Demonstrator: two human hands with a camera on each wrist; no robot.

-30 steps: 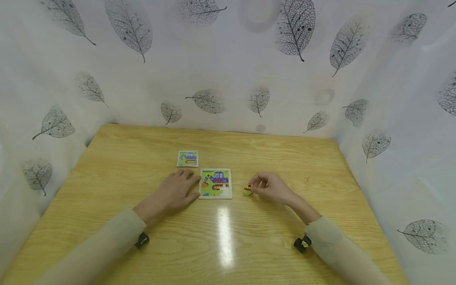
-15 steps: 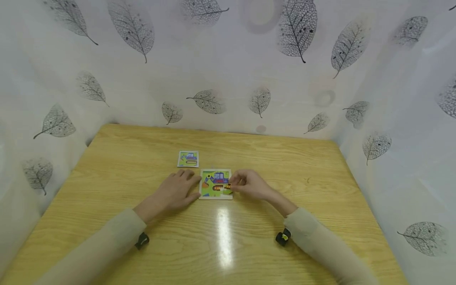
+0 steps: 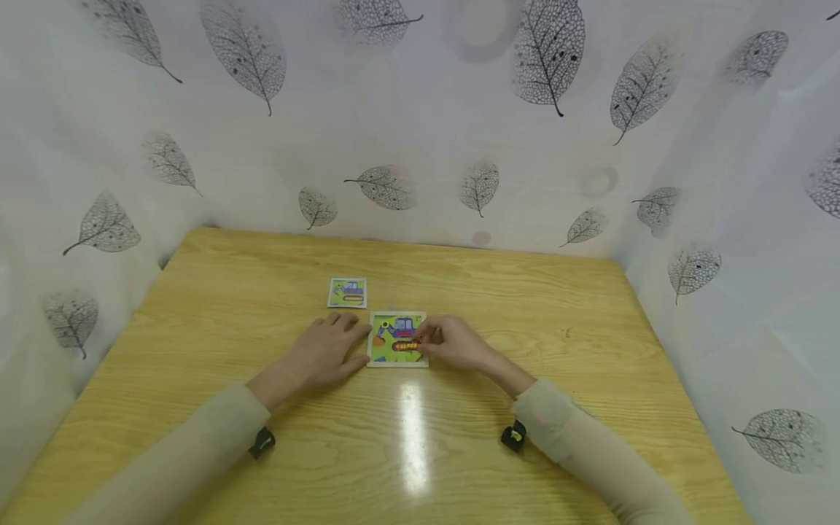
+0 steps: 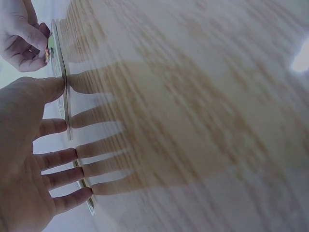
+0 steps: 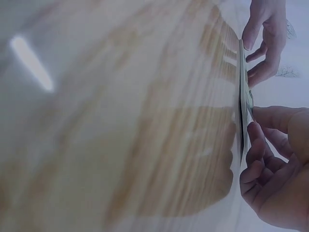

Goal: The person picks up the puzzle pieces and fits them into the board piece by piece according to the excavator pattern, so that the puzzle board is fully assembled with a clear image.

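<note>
A square jigsaw puzzle board (image 3: pixel 397 366) with a blue digger picture lies flat on the table. My left hand (image 3: pixel 323 353) rests palm down at its left side, the thumb and index fingertips touching the edge; the fingers (image 4: pixel 58 178) are spread and fairly straight. Over the board's lower right part, my right hand (image 3: pixel 457 344) pinches a puzzle piece (image 3: pixel 414 347) with orange track print between thumb and index finger. In the right wrist view the piece (image 5: pixel 249 114) is a thin sliver, tilted close over the board. My fingertips hide part of it.
A smaller picture card (image 3: pixel 347 293) of the same digger lies behind and left of the board, just beyond my left fingers. The wooden table (image 3: pixel 315 452) ends at a leaf-print curtain (image 3: pixel 420 131) at the back and sides.
My right hand has moved left from beside the board to its lower right part, carrying the puzzle piece onto it. My left hand has stayed at the board's left edge.
</note>
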